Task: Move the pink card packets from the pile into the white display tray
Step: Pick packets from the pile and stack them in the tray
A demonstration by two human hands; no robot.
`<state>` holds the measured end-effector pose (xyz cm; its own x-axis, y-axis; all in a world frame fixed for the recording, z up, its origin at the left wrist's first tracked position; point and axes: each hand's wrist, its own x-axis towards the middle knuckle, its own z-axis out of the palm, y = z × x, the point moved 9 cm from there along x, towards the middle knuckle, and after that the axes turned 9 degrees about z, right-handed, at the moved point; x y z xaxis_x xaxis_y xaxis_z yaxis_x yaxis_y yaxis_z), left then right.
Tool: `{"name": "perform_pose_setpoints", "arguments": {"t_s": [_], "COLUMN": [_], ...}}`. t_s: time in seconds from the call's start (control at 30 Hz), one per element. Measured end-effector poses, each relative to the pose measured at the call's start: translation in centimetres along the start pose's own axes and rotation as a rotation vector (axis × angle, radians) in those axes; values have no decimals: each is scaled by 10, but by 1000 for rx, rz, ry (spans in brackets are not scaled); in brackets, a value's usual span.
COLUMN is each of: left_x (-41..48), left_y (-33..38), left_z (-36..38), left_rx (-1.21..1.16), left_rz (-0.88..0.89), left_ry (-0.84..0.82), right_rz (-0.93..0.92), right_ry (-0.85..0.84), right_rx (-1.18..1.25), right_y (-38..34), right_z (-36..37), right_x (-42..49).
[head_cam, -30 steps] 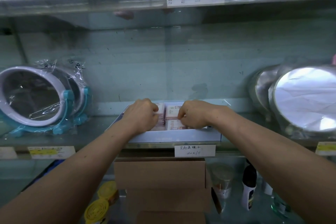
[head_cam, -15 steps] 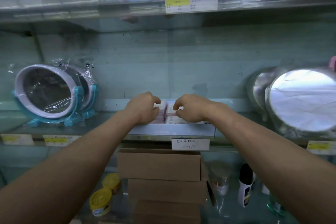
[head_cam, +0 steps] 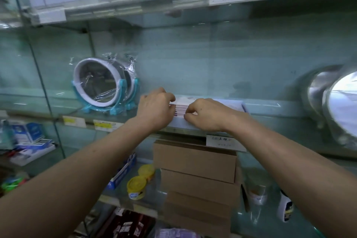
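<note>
I see a smooth, greenish glass shelf [head_cam: 289,111] running the full width. At its right end a big round chrome mirror [head_cam: 340,110] is cut off by the frame edge. Below the shelf's front edge sit stacked matte brown cardboard boxes [head_cam: 195,160]. Toward the left stands a round white-rimmed mirror [head_cam: 100,85] on a teal stand, wrapped in crinkled clear film. At the front edge, mid-shelf, is the shallow white display tray [head_cam: 238,104], mostly hidden by the hands. My left hand [head_cam: 154,109] curls round the left end of the pink card packets [head_cam: 180,109]. My right hand [head_cam: 206,116] pinches their right end. The packets are a thin striped stack over the tray, their print too blurred to read.
</note>
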<state>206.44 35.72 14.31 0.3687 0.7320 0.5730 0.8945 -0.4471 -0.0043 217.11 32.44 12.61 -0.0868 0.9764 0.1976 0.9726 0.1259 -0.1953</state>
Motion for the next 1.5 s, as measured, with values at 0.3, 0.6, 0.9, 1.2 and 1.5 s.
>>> {"name": "perform_pose_setpoints", "arguments": {"t_s": [0.3, 0.6, 0.9, 1.2, 1.5], "left_x": [-43, -107, -223, -339, -385], "left_y": [-50, -120, -181, -228, -288], "left_z": [-4, 10, 46, 80, 79], "left_rx": [-25, -215, -433, -576, -554], "left_rz": [-186, -531, -829, -998, -996], "left_ry": [1, 20, 28, -33, -115], "right_rz": [-112, -194, 20, 162, 208], "right_ry": [55, 108, -16, -86, -130], "right_rx": [19, 210, 440, 565, 583], "right_y": [-42, -112, -160, -219, -288], "right_z": [8, 35, 143, 238, 286], "right_x": [-2, -20, -33, -75, -86]}}
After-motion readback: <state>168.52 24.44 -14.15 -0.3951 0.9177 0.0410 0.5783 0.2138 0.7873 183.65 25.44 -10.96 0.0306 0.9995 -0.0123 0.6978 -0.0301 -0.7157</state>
